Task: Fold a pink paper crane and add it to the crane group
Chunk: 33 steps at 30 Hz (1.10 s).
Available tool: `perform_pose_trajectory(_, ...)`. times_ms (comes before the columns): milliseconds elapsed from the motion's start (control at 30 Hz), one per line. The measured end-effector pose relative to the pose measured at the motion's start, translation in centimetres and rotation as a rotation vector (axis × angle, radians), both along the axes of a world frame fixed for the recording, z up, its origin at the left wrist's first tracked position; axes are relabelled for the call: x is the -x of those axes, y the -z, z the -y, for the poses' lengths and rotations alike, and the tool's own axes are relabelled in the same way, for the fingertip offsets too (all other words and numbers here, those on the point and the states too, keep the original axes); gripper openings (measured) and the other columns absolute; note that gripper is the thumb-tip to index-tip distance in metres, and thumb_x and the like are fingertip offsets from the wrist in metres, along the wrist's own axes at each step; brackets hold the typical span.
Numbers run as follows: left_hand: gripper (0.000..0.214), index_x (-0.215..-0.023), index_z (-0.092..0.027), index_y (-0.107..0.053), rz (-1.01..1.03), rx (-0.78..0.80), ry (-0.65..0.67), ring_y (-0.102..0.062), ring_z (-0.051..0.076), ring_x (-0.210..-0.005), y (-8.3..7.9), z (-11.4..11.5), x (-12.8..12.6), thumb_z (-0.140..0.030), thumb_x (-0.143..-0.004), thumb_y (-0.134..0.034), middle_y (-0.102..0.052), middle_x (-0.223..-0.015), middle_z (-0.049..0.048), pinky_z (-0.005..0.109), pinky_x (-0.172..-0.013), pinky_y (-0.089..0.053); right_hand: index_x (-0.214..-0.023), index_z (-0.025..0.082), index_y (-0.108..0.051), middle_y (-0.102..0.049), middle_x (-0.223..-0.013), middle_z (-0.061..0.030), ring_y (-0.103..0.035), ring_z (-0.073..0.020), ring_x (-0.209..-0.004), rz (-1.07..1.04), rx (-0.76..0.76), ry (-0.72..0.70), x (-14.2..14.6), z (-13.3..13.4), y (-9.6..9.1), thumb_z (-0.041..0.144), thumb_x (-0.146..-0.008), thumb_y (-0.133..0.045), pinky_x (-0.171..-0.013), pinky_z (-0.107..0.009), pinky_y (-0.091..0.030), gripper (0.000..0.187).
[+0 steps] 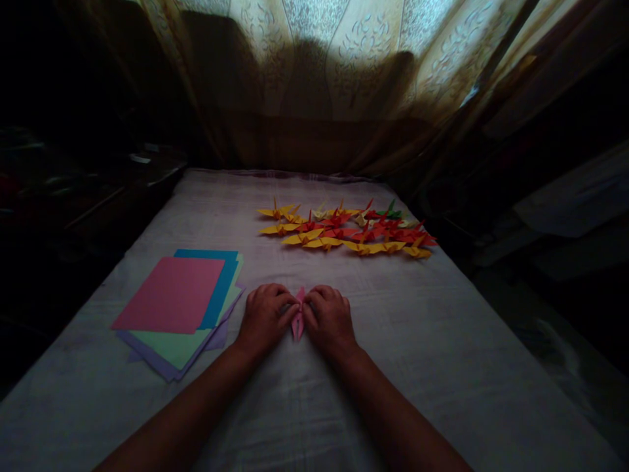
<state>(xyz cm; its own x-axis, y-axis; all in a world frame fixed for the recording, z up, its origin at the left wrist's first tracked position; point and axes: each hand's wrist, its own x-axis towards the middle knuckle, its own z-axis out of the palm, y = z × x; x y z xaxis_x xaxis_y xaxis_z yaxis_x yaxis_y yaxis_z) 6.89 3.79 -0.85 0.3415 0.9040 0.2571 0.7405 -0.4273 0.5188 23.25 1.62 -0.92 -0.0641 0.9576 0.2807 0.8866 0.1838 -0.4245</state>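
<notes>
A small folded pink origami paper lies on the cloth in front of me, narrow, with a slit between two points at its near end. My left hand pinches its left side between thumb and fingers. From the right, my right hand pinches the other side, and the fingertips of both hands almost meet over it. The fingers cover much of the paper's middle. Left of my left hand lies a loose stack of square sheets, with a pink sheet on top and a blue sheet under it.
Pale green and purple sheets stick out below the stack. Several folded paper cranes in yellow, orange, red, cream and green stand in rows toward the back right. A pale checked cloth covers the table. Patterned curtains hang behind it.
</notes>
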Motion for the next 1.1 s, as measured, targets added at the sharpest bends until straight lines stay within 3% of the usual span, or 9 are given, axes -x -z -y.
perform_pose_trajectory(533, 0.009, -0.092, -0.026, -0.070, -0.010, 0.026, 0.007, -0.056, 0.024, -0.102, 0.4, -0.4, 0.2, -0.026, -0.085, -0.064, -0.066, -0.102, 0.0020, 0.041, -0.092, -0.039, -0.091, 0.023, -0.064, -0.063, -0.106, -0.0055, -0.055, -0.0223, -0.101, 0.002, 0.025, -0.047, -0.4, 0.2, 0.0, 0.027, -0.088, -0.064, -0.083, -0.035, -0.037, 0.005)
perform_pose_trajectory(800, 0.020, -0.102, -0.022, -0.065, 0.041, -0.032, -0.010, -0.059, 0.025, -0.104, 0.9, -0.2, 0.5, -0.033, -0.085, -0.063, -0.069, -0.104, 0.0060, 0.042, -0.093, -0.043, -0.098, 0.020, -0.068, -0.068, -0.104, -0.0063, -0.061, -0.0195, -0.099, -0.186, -0.068, -0.021, -1.0, 0.1, 0.8, 0.017, -0.089, -0.056, -0.090, -0.034, -0.043, 0.016)
perform_pose_trajectory(1100, 0.015, -0.092, -0.024, -0.073, 0.189, -0.002, 0.039, -0.064, 0.023, -0.100, 0.3, -0.1, 0.5, -0.033, -0.081, -0.067, -0.074, -0.101, 0.0039, 0.039, -0.094, -0.044, -0.102, 0.022, -0.071, -0.067, -0.118, -0.0094, -0.061, -0.0223, -0.109, -0.240, -0.106, -0.044, -1.2, 1.6, 1.2, 0.020, -0.081, -0.065, -0.097, -0.039, -0.045, 0.022)
